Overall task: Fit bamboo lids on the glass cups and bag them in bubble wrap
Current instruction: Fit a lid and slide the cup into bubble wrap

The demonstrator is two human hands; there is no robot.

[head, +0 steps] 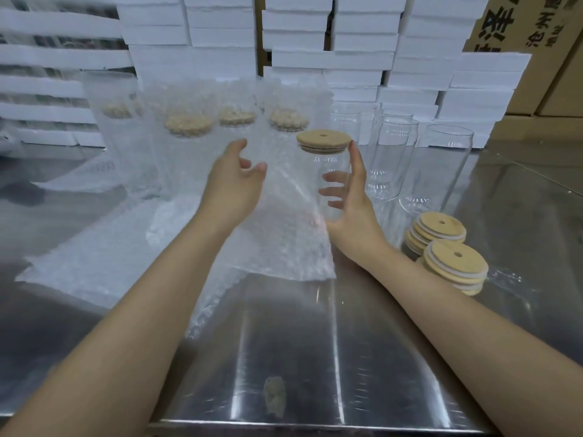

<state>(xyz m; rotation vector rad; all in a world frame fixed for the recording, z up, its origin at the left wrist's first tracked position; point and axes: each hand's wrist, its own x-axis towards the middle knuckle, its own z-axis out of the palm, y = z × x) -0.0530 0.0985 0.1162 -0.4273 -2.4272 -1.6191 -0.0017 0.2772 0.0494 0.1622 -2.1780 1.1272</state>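
bagging | right hand (350, 216) fingers wrapped round clear glass cup (334, 165), round bamboo lid (324, 141) fitted | left hand (233, 184) pinches translucent bubble-wrap bag (284, 225) upright, likely to receive cup

table (315, 357): glossy steel | cup (334, 171): clear glass | lid (324, 141): matt bamboo | bag (284, 222): bubbled plastic

A packing warehouse: stacked white foam boxes (356, 55), cardboard cartons (536, 29), and a steel worktable (299, 357).

White foam boxes (362, 42) stacked behind the steel table (315, 357), cardboard cartons (552, 58) at right.
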